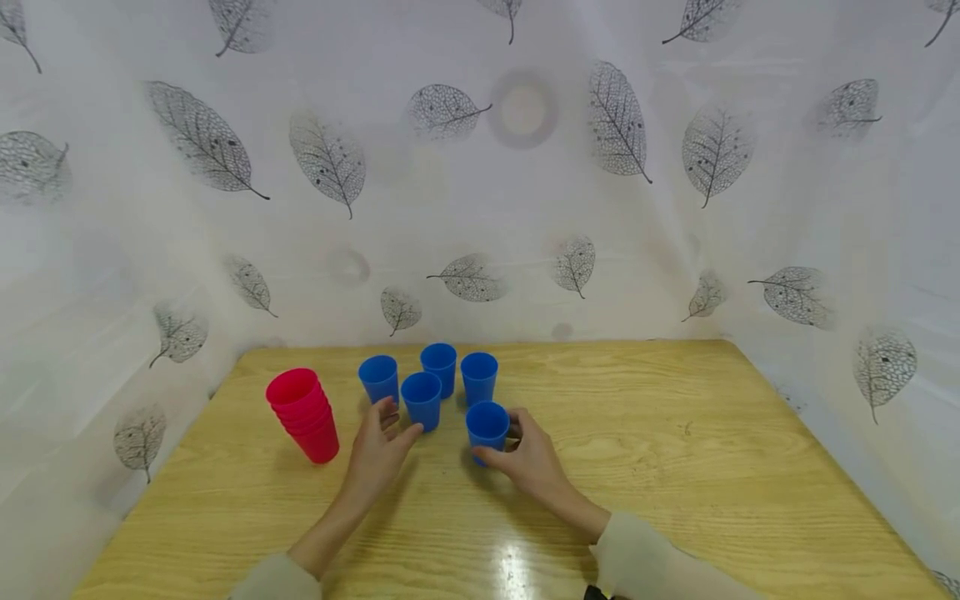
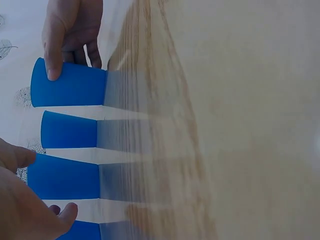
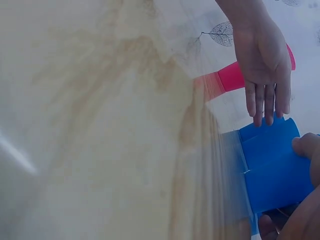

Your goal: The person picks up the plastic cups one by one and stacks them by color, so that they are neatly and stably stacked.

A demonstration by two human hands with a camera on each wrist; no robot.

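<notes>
Several blue cups stand upright in a loose group on the table. My right hand [image 1: 536,454] grips the front right blue cup [image 1: 487,427] at its side, thumb in front and fingers behind. In the left wrist view the same cup [image 2: 70,85] stands at the top, with that hand's thumb lying along it. My left hand [image 1: 375,450] is by the front middle blue cup [image 1: 422,402] and the left blue cup [image 1: 378,379]. Its fingers look extended in the right wrist view, and it grips nothing. Two more blue cups, the back one [image 1: 438,367] and another [image 1: 478,377], stand behind.
A leaning-looking stack of red cups [image 1: 303,417] stands left of my left hand. The wooden table [image 1: 675,467] extends to the right of the cups. A white sheet [image 1: 465,208] with leaf prints hangs behind and around the table.
</notes>
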